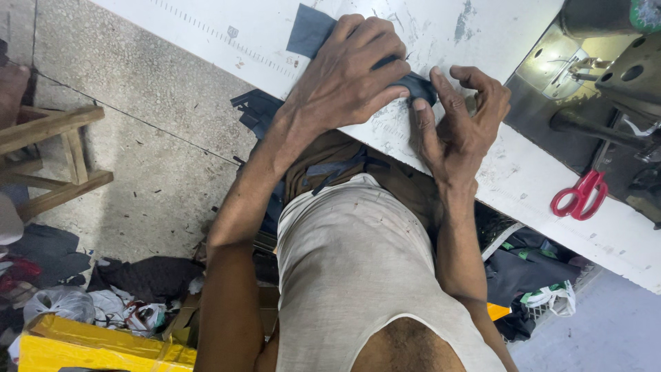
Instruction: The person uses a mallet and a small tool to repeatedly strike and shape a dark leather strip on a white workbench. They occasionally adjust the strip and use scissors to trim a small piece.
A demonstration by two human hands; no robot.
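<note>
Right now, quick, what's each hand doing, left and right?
Left hand: pressed flat, fingers curled, on the dark fabric piece on the white table.
Right hand: thumb and fingertips pinching the same fabric's folded edge.

A tailoring workshop: sewing machine (606, 83), red scissors (580, 195), fabric scraps (144, 275) on the floor.
</note>
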